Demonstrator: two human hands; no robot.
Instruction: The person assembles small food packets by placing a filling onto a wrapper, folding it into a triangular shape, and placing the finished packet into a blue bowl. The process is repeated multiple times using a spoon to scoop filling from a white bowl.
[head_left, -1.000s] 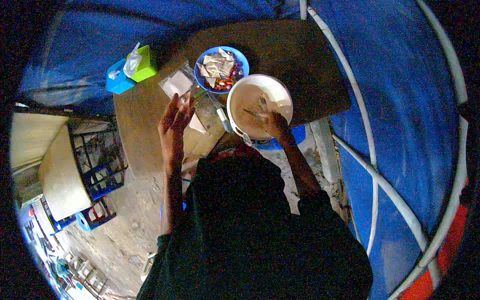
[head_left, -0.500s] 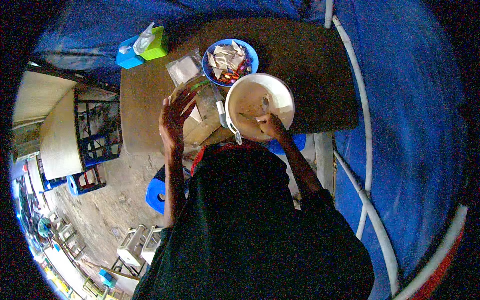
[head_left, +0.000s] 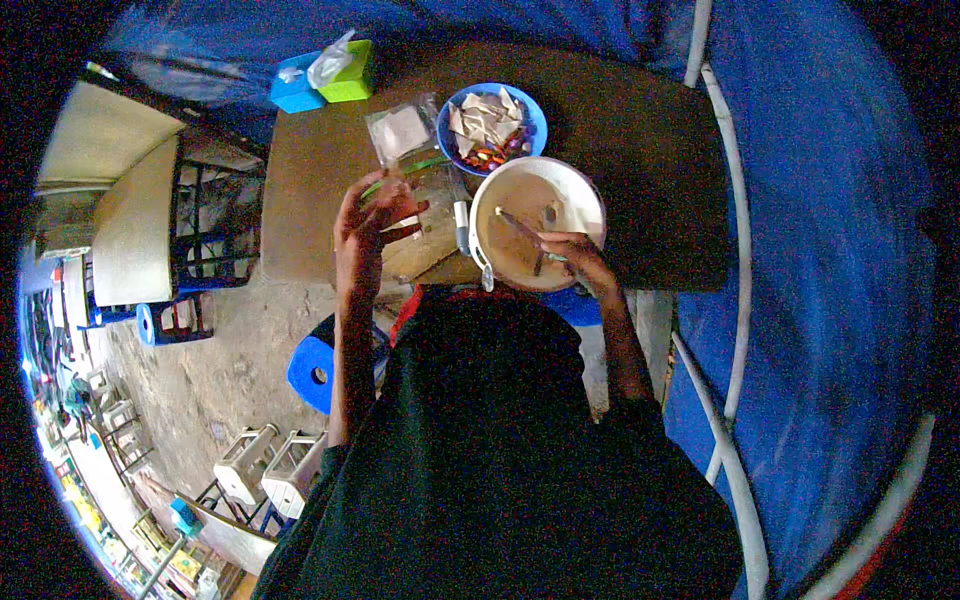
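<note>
Dim, grainy light covers the broad brown table (head_left: 650, 120); the round white bowl (head_left: 586, 195) on it stands out paler. Well left of and below the table, glare whitens the background (head_left: 85, 505); right of it, fisheye distortion bends a slender pale pole (head_left: 744, 240).

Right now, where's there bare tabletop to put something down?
The widest bare tabletop lies right of the blue bowl and white bowl; a narrower patch separates the left hand from its left edge. Crowded: the middle, with both bowls, clear packet and handled tool.
</note>
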